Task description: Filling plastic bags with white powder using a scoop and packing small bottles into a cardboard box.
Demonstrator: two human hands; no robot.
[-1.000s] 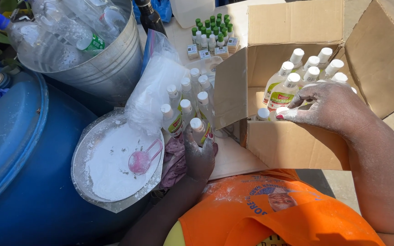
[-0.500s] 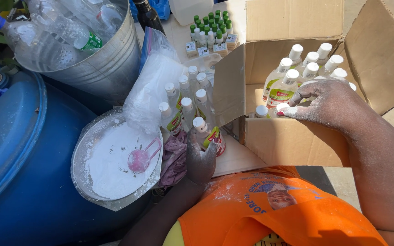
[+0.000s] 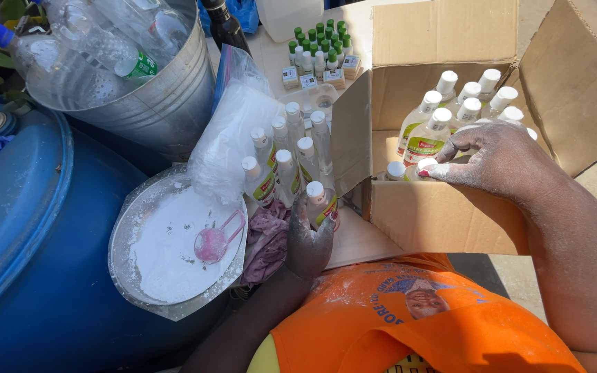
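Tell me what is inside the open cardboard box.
The brown cardboard box holds upright clear plastic bottles with white caps. The right hand reaches in, fingertips on one cap. The hand and front wall hide the box floor and any lower bottles.

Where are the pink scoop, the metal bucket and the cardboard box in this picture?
pink scoop (image 3: 210, 246): head view, on its round bowl, lying in the white powder.
metal bucket (image 3: 174, 103): head view, on its bare outer wall.
cardboard box (image 3: 443, 217): head view, on its near front wall.

I sit at an outdoor, makeshift bottling spot: a blue drum (image 3: 15, 235), a metal bucket (image 3: 167, 103) of plastic bottles, a cardboard box (image 3: 443, 214) of capped bottles.
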